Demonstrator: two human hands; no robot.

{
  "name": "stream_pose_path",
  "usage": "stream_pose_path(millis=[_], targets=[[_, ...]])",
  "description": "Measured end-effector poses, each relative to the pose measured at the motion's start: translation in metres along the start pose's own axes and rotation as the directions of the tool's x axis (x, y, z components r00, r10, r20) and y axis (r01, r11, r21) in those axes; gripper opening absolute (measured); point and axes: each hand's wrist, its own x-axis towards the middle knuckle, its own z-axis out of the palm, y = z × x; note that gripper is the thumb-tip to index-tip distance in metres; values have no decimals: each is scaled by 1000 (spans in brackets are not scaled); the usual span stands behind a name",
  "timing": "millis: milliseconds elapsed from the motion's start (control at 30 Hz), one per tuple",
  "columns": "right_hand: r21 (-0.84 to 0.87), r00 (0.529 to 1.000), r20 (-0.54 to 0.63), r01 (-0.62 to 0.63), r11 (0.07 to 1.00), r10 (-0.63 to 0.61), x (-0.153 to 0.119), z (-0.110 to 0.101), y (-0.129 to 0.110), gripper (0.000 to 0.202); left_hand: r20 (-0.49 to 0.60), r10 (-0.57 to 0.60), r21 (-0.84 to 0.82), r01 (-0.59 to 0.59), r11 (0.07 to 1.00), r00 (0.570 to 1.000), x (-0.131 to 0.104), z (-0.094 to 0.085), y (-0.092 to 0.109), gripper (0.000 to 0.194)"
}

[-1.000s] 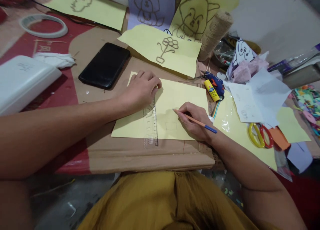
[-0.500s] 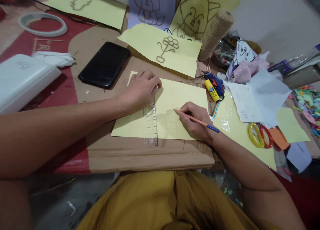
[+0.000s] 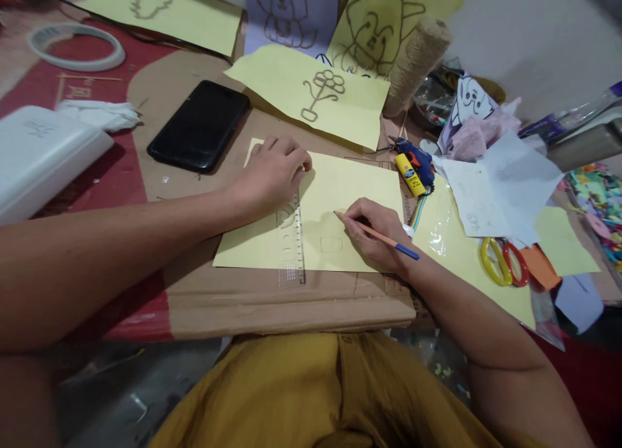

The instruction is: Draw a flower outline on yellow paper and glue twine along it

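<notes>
My right hand (image 3: pixel 376 231) holds a pencil (image 3: pixel 383 237) with a blue end, fingers wrapped round it and its tip at the yellow sheet (image 3: pixel 359 176). A small, faint four-sided outline (image 3: pixel 331 244) is drawn below the tip. My left hand (image 3: pixel 276 172) lies over the sheet's upper left part, fingers loosely bent and a little apart. Beneath it runs a clear plastic ruler (image 3: pixel 290 250), its upper end hidden by the hand and its lower end past the sheet's near edge.
Left of the sheet lies a black phone (image 3: pixel 199 127). Behind it is a yellow sheet with a flower drawing (image 3: pixel 321 98), beside a twine roll (image 3: pixel 420 62). A glue stick (image 3: pixel 409 174) and scissors (image 3: pixel 503 263) lie to the right. A tape roll (image 3: pixel 78 46) sits far left.
The whole view has shifted slightly left. The pencil tip has moved very little, and both hands keep nearly the same pose.
</notes>
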Motion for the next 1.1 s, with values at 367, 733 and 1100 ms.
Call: stream_pose_path(millis=[367, 733, 1100], targets=[[44, 995, -95, -5, 999, 9, -2, 0, 0, 21, -52, 18, -40, -20, 999, 999, 1, 7, -7, 30], [49, 997, -67, 40, 998, -36, -2, -3, -2, 21, -34, 12, -26, -13, 1000, 999, 0, 4, -5, 31], [33, 1000, 4, 3, 999, -3, 0, -2, -2, 20, -12, 8, -1, -8, 1000, 1000, 1, 3, -3, 31]])
